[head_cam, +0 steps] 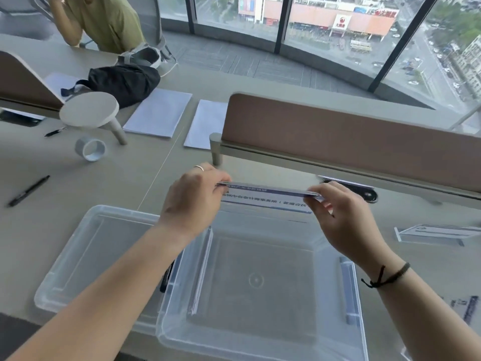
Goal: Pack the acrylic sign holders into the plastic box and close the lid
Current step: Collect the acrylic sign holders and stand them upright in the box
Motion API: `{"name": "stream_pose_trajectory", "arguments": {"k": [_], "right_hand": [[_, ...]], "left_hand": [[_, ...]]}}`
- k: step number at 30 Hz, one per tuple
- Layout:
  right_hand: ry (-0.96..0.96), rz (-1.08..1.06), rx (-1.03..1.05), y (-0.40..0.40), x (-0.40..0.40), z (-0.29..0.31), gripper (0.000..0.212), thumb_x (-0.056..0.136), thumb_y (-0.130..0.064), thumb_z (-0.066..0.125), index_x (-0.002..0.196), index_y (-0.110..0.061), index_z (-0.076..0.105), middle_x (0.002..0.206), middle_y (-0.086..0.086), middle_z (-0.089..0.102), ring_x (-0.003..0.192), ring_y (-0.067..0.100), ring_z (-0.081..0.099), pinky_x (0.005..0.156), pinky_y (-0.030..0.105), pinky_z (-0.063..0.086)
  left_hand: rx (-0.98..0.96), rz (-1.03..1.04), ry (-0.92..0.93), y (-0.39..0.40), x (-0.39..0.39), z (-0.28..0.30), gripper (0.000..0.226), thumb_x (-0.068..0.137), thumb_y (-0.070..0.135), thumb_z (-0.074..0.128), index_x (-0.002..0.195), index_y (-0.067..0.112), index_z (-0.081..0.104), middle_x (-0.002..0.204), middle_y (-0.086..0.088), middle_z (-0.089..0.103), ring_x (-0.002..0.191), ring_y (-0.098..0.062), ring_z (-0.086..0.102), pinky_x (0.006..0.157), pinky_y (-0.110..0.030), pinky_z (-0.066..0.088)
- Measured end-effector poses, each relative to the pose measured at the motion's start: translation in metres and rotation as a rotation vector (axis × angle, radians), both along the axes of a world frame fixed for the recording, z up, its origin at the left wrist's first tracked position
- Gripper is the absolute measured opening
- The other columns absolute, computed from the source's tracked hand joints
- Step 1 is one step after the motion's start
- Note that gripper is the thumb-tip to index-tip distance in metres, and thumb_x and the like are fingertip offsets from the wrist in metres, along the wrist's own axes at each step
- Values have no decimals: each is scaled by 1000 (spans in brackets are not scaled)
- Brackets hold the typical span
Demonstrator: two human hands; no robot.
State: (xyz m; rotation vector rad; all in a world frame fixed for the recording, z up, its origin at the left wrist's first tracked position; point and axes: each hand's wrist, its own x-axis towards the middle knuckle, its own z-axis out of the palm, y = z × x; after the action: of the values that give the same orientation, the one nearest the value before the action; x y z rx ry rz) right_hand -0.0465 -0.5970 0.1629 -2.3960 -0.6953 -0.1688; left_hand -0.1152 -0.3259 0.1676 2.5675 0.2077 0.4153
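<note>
Gripping by the two short ends is how the acrylic sign holder (268,196) is carried at the centre of the frame, just above the far rim of the plastic box (260,332). At its left end it is pinched by the left hand (192,201), fingers curled over the top edge; at its right end it is pinched by the right hand (338,217), thumb beneath and fingertips above. The holder is judged to be light, stiff and smooth, so a slip is possible and scratching or chipping is to be expected if it is dropped; the end edges are judged the safest places to be held, with the printed face left untouched.

At lower left, the lid (78,256) is seen lying flat on the desk (104,183), its right edge overlapped by the box. At lower centre the box stands open; a thin upright sheet, possibly a holder already packed, is seen against its left wall, though this cannot be told for certain, and the floor of the box is otherwise bare. At the right edge, a second sign holder (437,234) is seen lying on the desk, well apart from the box.
</note>
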Motion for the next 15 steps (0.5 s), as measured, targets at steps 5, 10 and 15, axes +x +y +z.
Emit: {"name": "stream_pose_trajectory", "arguments": {"k": [5, 10, 15], "right_hand": [[44, 50, -111, -22, -47, -19, 5, 89, -22, 70, 93, -20, 71, 79, -7, 65, 64, 18, 61, 61, 34, 51], [287, 46, -212, -42, -79, -73, 7, 88, -25, 69, 93, -22, 72, 83, -5, 69, 76, 21, 65, 67, 31, 48], [444, -3, -361, -42, -91, -119, 14, 93, -25, 60, 96, -18, 72, 94, 2, 69, 91, 27, 63, 72, 33, 45]], "left_hand": [[-31, -45, 117, -13, -45, -20, 15, 83, 13, 74, 95, 21, 77, 92, 2, 69, 77, -25, 64, 71, -38, 54], [8, -181, 433, -26, -61, -65, 18, 91, 19, 64, 103, 25, 76, 103, 4, 68, 99, -19, 62, 85, -35, 51], [133, -251, 610, -43, -70, -112, 23, 96, 22, 55, 111, 26, 72, 116, 6, 65, 109, -19, 58, 82, -29, 44]]}}
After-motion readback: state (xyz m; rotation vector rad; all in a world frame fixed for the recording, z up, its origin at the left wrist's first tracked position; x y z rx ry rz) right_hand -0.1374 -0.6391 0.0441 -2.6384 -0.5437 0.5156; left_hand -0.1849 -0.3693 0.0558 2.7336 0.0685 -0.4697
